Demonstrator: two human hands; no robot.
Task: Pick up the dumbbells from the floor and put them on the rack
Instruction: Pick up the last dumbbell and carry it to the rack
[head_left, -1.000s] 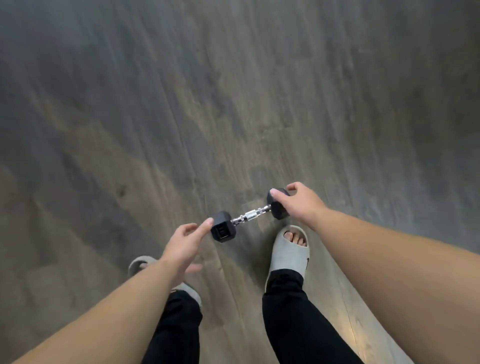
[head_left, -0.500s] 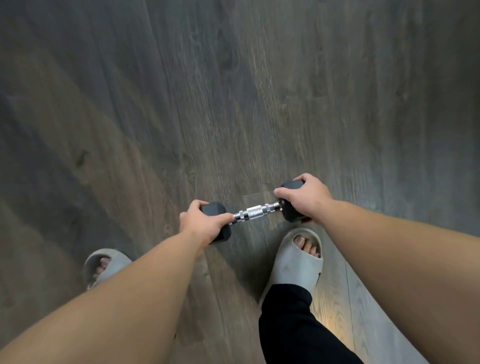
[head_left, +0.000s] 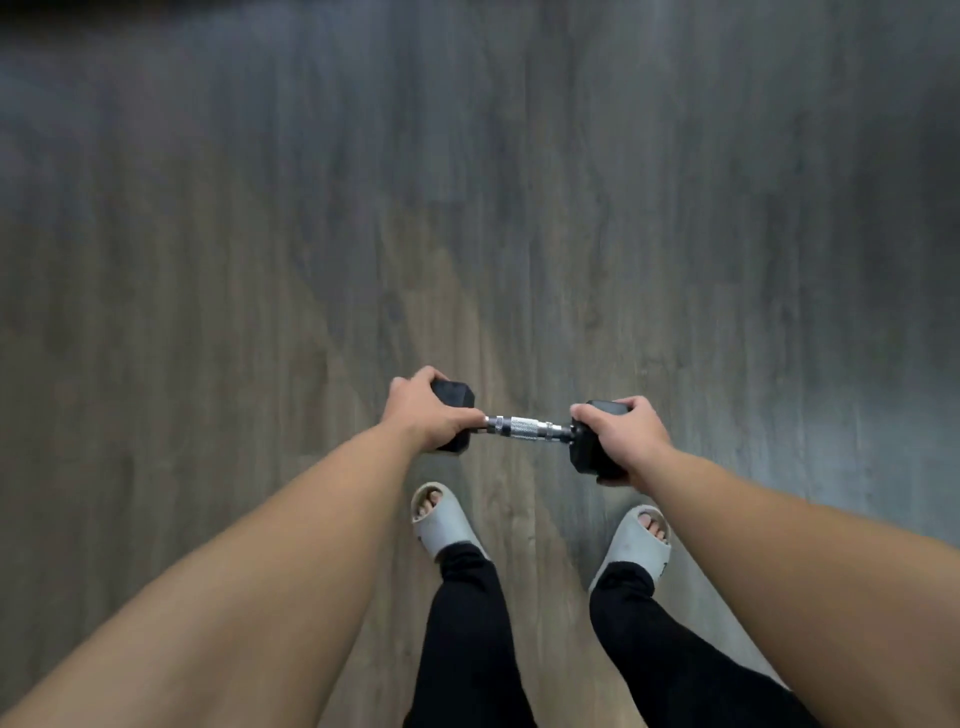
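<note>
Left hand (head_left: 423, 410) — my fingers wrapped around one black end of the dumbbell (head_left: 524, 427). Steel handle bare between my hands, held level above the wood floor (head_left: 208, 260). Right hand (head_left: 623, 436) — fingers closed over the other end, slippers (head_left: 441, 525) below.

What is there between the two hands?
In the head view, only the dumbbell's bare metal handle spans the gap. The left hand grips one black end, the right hand the other; wood floor lies beneath.

Dumbbell (head_left: 527, 427) crosswise above floor (head_left: 208, 260), L hand (head_left: 423, 413) on left head, R hand (head_left: 621, 439) on right (feet (head_left: 441, 522) behind, nearer the camera).
</note>
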